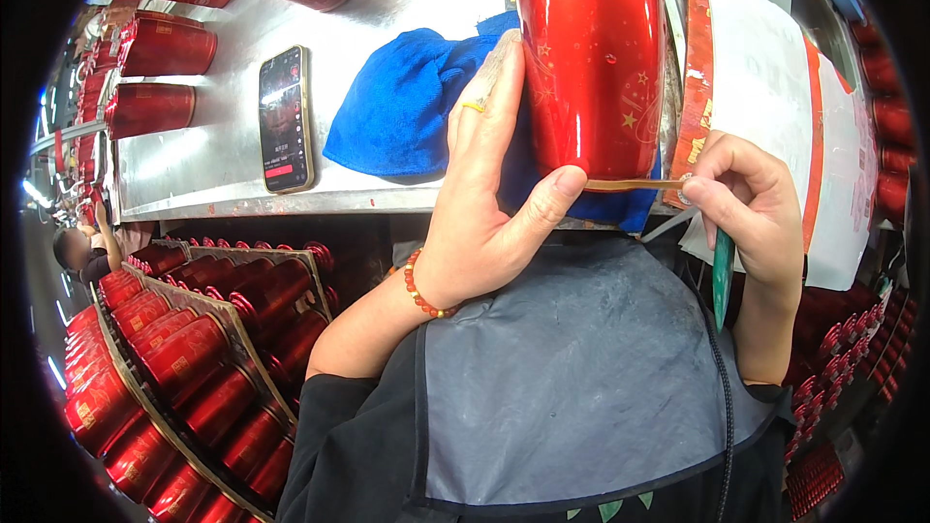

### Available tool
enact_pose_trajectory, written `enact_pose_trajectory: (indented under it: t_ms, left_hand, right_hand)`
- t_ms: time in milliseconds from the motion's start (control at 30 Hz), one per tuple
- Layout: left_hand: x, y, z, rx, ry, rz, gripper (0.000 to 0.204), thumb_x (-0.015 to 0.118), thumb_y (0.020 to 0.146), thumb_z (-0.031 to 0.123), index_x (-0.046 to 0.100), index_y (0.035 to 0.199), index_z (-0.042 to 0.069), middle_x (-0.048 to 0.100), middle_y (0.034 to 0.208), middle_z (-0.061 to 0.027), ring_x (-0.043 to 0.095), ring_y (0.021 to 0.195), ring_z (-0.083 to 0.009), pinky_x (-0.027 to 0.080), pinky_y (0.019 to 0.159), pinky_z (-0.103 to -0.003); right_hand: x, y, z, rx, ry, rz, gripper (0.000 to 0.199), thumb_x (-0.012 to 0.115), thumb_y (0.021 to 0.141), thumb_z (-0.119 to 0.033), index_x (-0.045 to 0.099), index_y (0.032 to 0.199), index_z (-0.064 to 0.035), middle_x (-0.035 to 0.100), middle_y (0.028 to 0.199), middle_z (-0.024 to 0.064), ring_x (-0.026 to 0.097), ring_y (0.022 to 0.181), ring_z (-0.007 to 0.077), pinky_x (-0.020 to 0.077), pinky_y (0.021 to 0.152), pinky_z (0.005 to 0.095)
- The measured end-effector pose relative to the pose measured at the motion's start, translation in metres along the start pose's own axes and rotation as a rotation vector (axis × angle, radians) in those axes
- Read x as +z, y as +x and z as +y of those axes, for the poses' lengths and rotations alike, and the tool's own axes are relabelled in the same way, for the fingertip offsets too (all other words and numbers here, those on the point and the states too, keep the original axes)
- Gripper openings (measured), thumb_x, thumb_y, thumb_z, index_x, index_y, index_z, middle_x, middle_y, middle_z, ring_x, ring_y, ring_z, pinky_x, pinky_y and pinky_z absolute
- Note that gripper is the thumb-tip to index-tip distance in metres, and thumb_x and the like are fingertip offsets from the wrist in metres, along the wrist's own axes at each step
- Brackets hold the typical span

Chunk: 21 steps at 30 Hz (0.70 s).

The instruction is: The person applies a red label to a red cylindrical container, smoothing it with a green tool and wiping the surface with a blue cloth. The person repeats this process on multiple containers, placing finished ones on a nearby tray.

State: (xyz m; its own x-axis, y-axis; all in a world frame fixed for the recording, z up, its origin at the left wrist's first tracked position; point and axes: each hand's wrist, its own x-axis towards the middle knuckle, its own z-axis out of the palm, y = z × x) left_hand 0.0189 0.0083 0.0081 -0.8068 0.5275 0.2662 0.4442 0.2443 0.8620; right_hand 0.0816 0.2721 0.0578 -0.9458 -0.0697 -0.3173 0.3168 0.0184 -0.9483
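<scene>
A large glossy red metal canister (596, 58) with gold stars lies in front of me, its near end toward me. My left hand (494, 174) holds it from the left side, fingers stretched along its wall and thumb pressed at the near rim. A thin brown-gold strip (635, 185) runs along that rim to my right hand (746, 194), whose thumb and finger pinch its end. A green pointed tool (723, 276) sticks out below the same hand; its upper part is hidden in the palm. Blue cloth (402, 102) is bunched left of the canister and also under it.
A phone (286, 119) lies on the metal table (368, 201). Red canisters (163, 111) stand at its far left. White and red sheets (760, 77) lie at right. Crates of red canisters (184, 349) are below left, more at lower right. A person (92, 252) is at far left.
</scene>
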Motion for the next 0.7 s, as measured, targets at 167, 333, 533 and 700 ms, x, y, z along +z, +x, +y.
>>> enact_pose_trajectory:
  t_ms: [167,333,533,700]
  left_hand:
    - [0.0,0.0,-0.001,0.014,-0.001,0.004,0.09,0.072,0.095,0.026,0.019,0.162,-0.005,0.024,0.167,-0.0267,0.024,0.155,-0.0384,0.019,0.124,-0.045]
    - [0.001,0.001,0.002,0.009,0.006,-0.001,0.091,0.072,0.095,0.024,0.019,0.162,-0.005,0.023,0.167,-0.0263,0.024,0.155,-0.0382,0.018,0.124,-0.045]
    - [0.002,-0.001,0.002,-0.005,0.009,0.003,0.09,0.071,0.095,0.023,0.018,0.162,-0.005,0.023,0.167,-0.0261,0.024,0.155,-0.0384,0.018,0.124,-0.045]
    - [0.002,-0.002,0.001,0.029,0.068,0.04,0.089,0.073,0.094,0.028,0.024,0.161,-0.006,0.028,0.164,-0.026,0.029,0.151,-0.0385,0.021,0.123,-0.046]
  right_hand:
    - [0.002,-0.005,-0.006,-0.042,-0.004,0.008,0.009,0.073,0.093,-0.003,0.065,0.087,-0.0017,0.06,0.08,-0.0033,0.052,0.069,0.0013,0.0395,0.061,0.0183]
    - [0.001,-0.001,-0.003,-0.019,-0.007,0.015,0.01,0.073,0.094,-0.003,0.066,0.087,-0.0013,0.06,0.08,-0.0035,0.051,0.069,0.0017,0.0395,0.062,0.0184]
    - [0.003,0.004,0.003,0.003,-0.039,0.016,0.011,0.074,0.095,-0.005,0.066,0.088,-0.0015,0.061,0.079,-0.0038,0.053,0.07,0.0012,0.0407,0.064,0.0179]
    - [0.007,0.009,0.008,0.04,-0.021,0.017,0.012,0.074,0.095,-0.006,0.066,0.088,-0.0013,0.061,0.08,-0.0035,0.054,0.07,0.0015,0.0424,0.064,0.0181]
